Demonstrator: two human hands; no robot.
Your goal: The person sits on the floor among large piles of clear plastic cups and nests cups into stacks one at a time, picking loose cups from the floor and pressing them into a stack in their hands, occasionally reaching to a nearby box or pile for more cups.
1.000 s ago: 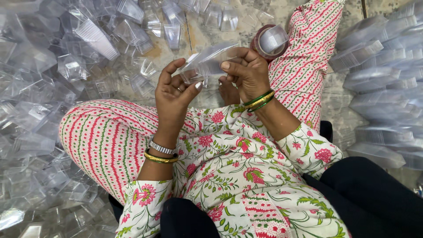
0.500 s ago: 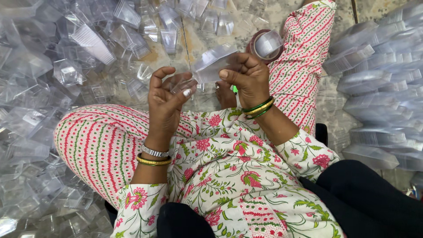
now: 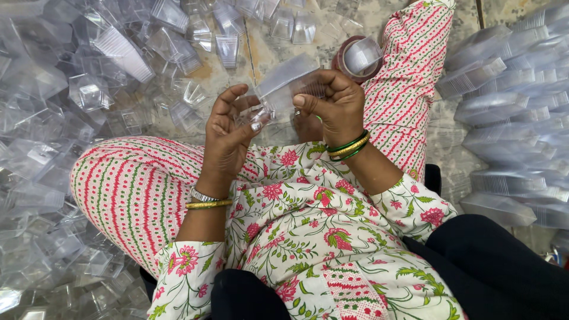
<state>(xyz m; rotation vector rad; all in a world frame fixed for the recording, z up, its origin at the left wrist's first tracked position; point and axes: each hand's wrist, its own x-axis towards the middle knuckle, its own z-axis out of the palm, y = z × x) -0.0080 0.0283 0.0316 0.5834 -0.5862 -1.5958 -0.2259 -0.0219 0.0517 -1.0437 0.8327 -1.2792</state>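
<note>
Head view looks down on a floor point(image 3: 267, 56) strewn with clear plastic containers. A loose heap of clear containers point(image 3: 89, 89) fills the left side, lying at all angles, while nested rows of clear containers point(image 3: 510, 118) sit in tidier stacks along the right edge. The seated person's legs, in pink-striped trousers point(image 3: 136, 195), are folded across the middle, and a floral tunic point(image 3: 308, 237) covers the lap below.

Above the lap, both hands meet on a clear plastic container point(image 3: 287, 86), held up off the floor between them, tilted with its ribbed wall facing the camera. The right hand point(image 3: 335, 104) has its grip clamped over the container's right end, fingers curled on top and thumb pressing at the front. The left hand point(image 3: 228, 127) pinches the lower left corner, thumb against fingertips.

Just beyond the right hand, near the knee, a roll of tape point(image 3: 355, 59) lies on the floor with a clear piece resting in it.
</note>
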